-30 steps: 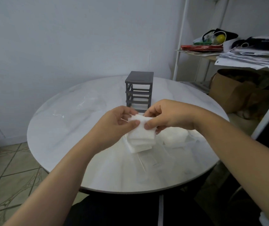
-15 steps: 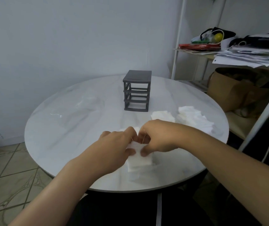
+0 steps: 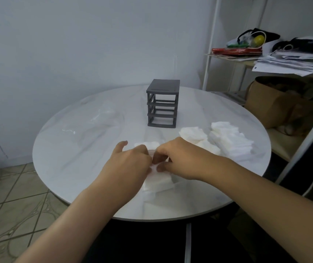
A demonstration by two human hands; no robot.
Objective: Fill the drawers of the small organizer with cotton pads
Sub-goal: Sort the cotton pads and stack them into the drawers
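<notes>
A small dark grey organizer frame (image 3: pixel 162 104) stands upright at the middle of the round white table (image 3: pixel 76 149); its three slots show no drawers. Near the front edge lies a stack of white cotton pads (image 3: pixel 158 182), seemingly inside a clear drawer that is hard to make out. My left hand (image 3: pixel 131 162) and my right hand (image 3: pixel 178 158) meet over this stack, fingertips pinching its top pads. Another small stack (image 3: pixel 147 145) peeks out behind my hands. Larger piles of cotton pads (image 3: pixel 229 141) lie to the right.
A crumpled clear plastic bag (image 3: pixel 94 122) lies on the table's left. Right of the table stand a white shelf (image 3: pixel 208 44) with papers and bags, and a brown cardboard box (image 3: pixel 277 103). Tiled floor shows at the left.
My hands came down from in front of the organizer to the table's front edge with the stack of pads, which now rests on the table. The piles at the right are uncovered.
</notes>
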